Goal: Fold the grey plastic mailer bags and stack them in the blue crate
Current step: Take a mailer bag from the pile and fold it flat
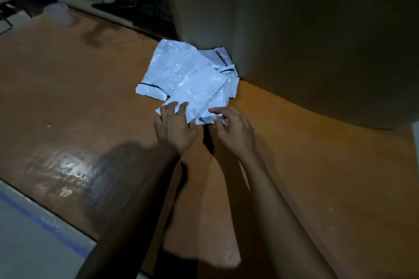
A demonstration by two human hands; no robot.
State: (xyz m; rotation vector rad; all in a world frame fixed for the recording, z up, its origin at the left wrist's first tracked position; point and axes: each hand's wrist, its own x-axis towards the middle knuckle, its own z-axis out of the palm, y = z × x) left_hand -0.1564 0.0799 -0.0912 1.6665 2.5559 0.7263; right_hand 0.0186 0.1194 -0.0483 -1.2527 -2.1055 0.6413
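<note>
A loose pile of pale grey plastic mailer bags lies on the brown table, pushed against a large dark object behind it. My left hand rests with spread fingers on the near left corner of the nearest bag. At the near right corner, my right hand has its fingers curled, with the bag's edge between thumb and fingers. The blue crate is not in view.
A large dark rounded object fills the back right and borders the pile. A pale plastic cup stands at the far left, with cables behind it. The brown table ends at the near left, where grey floor with a blue line shows.
</note>
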